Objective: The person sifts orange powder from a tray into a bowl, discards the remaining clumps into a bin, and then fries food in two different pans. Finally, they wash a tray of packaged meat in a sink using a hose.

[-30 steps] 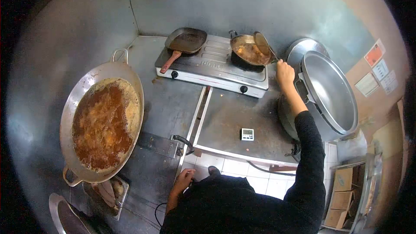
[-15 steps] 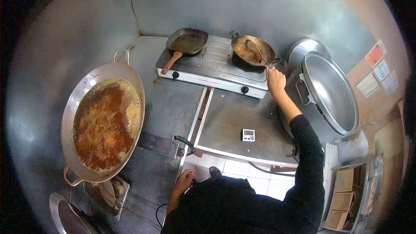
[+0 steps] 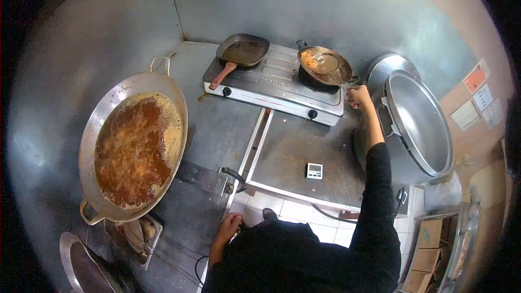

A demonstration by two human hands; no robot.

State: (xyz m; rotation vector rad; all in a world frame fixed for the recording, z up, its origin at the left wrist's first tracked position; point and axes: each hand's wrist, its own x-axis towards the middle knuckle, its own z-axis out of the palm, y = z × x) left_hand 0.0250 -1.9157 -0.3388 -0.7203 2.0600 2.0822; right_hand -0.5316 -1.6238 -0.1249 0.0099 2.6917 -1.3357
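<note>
My right hand (image 3: 358,97) is closed on the handle of a long-handled ladle (image 3: 327,65). Its rounded head is inside a small two-handled wok (image 3: 343,64) on the right burner of the gas stove (image 3: 274,78). Browned food (image 3: 309,58) sits at the wok's left side, beside the ladle head. Low by my waist, near the counter's edge, my left hand (image 3: 230,225) has its fingers curled in; whatever they may hold is hidden.
A big two-handled pan of bubbling brown oil (image 3: 135,152) stands at left. A frying pan (image 3: 244,50) sits on the left burner. A large pot (image 3: 420,125) stands at right, a timer (image 3: 314,171) on the counter, and stacked boxes (image 3: 426,258) at lower right.
The ladle head has shifted and lowered within the wok, and the food now shows bunched at the left side. My right hand has turned at the wrist. The whole view has shifted slightly.
</note>
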